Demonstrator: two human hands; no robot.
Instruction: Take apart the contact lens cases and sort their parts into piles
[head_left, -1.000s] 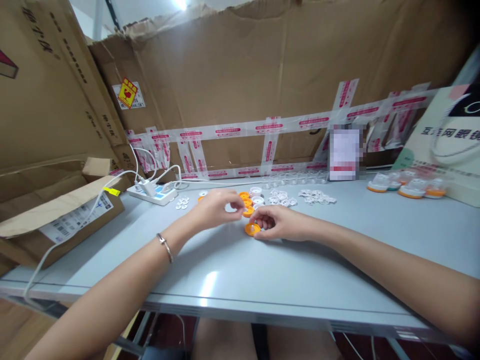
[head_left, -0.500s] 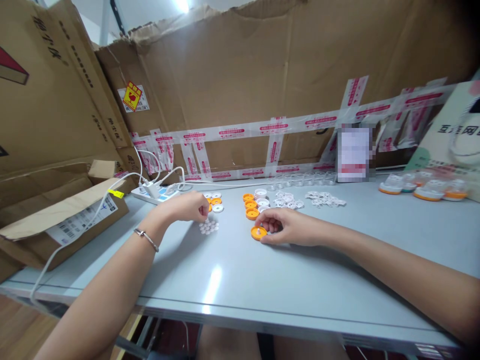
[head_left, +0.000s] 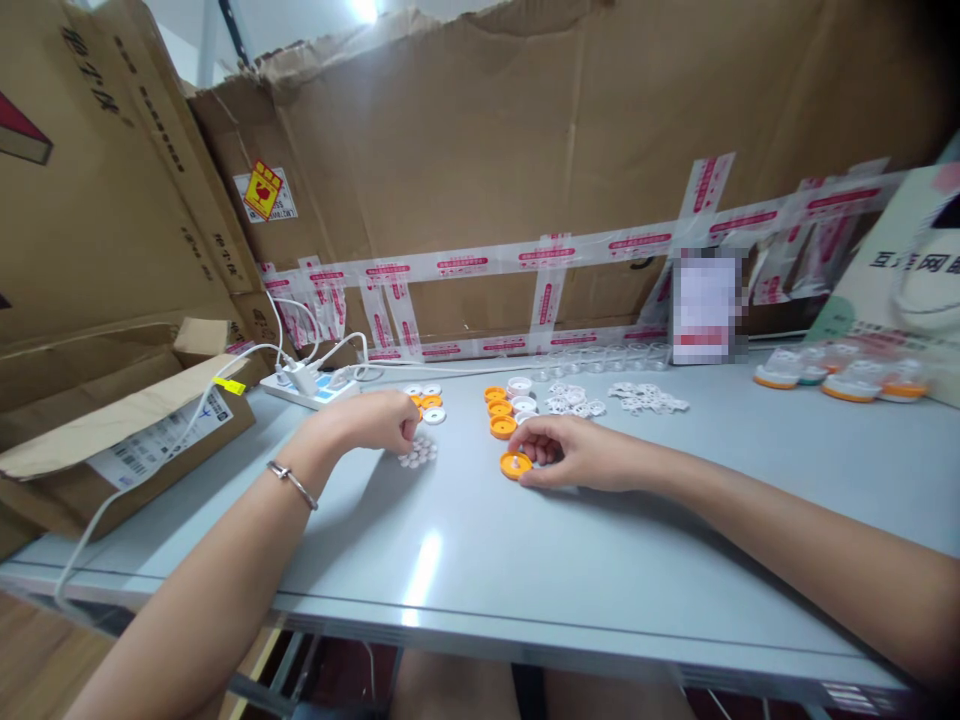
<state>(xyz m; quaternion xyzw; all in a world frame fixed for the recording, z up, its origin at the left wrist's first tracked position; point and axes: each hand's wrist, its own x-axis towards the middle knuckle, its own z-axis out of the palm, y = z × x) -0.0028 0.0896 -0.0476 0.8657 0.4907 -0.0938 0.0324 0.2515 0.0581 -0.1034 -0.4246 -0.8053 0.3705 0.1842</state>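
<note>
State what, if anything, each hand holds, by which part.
The right hand holds an orange dish by its rim; whether the left hand holds anything cannot be told.

It looks like a small assembly workshop: a grey workbench (head_left: 600, 560) carries grouped orange cups (head_left: 500, 409) and white discs (head_left: 418, 454), backed by taped cardboard (head_left: 450, 150).

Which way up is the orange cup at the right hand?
The orange cup is open side up: a white peg shows inside its rim.
</note>
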